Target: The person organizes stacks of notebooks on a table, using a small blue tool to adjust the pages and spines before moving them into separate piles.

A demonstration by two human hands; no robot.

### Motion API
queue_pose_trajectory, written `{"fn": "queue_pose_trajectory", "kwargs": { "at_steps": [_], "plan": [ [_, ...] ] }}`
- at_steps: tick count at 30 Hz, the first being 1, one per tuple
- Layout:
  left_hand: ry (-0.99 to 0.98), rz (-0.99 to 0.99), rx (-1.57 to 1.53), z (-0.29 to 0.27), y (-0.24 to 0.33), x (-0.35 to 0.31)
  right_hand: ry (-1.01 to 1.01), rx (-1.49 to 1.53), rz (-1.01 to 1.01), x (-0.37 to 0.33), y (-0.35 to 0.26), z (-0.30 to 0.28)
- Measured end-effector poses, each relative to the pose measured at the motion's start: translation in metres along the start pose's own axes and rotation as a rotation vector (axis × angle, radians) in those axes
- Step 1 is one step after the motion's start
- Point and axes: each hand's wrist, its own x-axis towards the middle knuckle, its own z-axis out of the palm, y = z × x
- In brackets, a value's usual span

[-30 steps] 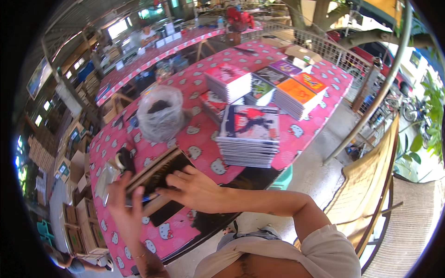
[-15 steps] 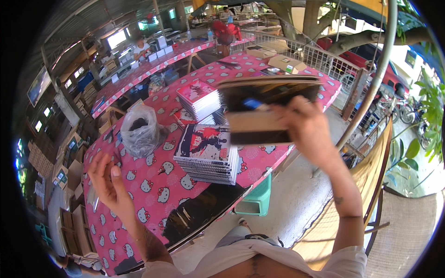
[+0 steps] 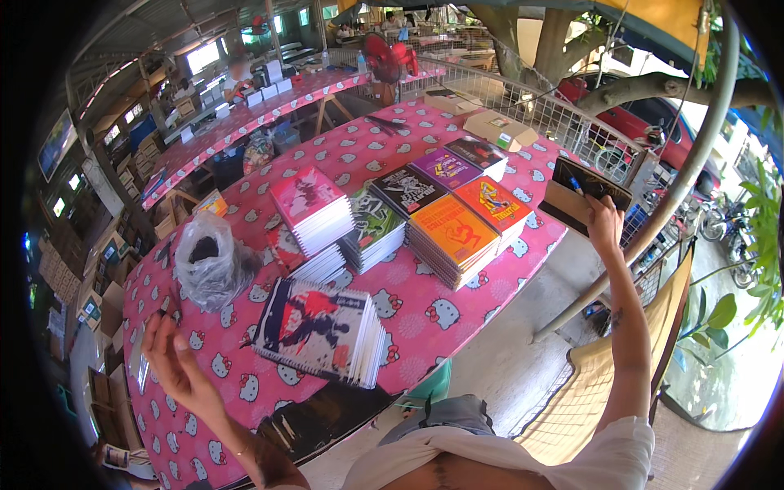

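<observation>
My right hand is closed on the edge of a small open cardboard box, brown and dark, with something blue in it. It is held off the table's right edge. Over the table's left part, my left hand is empty, its fingers apart and slightly bent. Nearest to me lies a stack of spiral notebooks with red, white and dark covers. Beyond it stand a pink stack, a green stack, an orange stack and a black stack. A clear plastic bag sits left of them.
A pink patterned cloth covers the table; its near edge shows a dark worn patch. Flattened brown boxes lie at the far end. A slanting metal pole and mesh fence stand right. A red fan is behind.
My right hand has carried the box to the right, away from the notebooks, so more stacks show. The view has shifted, and my left hand remains open by the table's left side.
</observation>
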Motion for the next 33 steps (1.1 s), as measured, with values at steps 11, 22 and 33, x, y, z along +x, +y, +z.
{"fn": "queue_pose_trajectory", "kwargs": {
  "at_steps": [11, 22, 33],
  "plan": [
    [0.187, -0.202, 0.469, 0.045, 0.058, -0.051, -0.246, -0.052, 0.166, 0.082, 0.112, 0.273],
    [0.203, -0.275, 0.776, 0.088, 0.135, -0.092, -0.140, 0.071, 0.051, 0.065, 0.115, 0.347],
    [0.291, -0.750, 0.379, 0.051, 0.091, -0.217, -1.821, 0.433, -0.584, -0.214, 0.062, 0.117]
  ]
}}
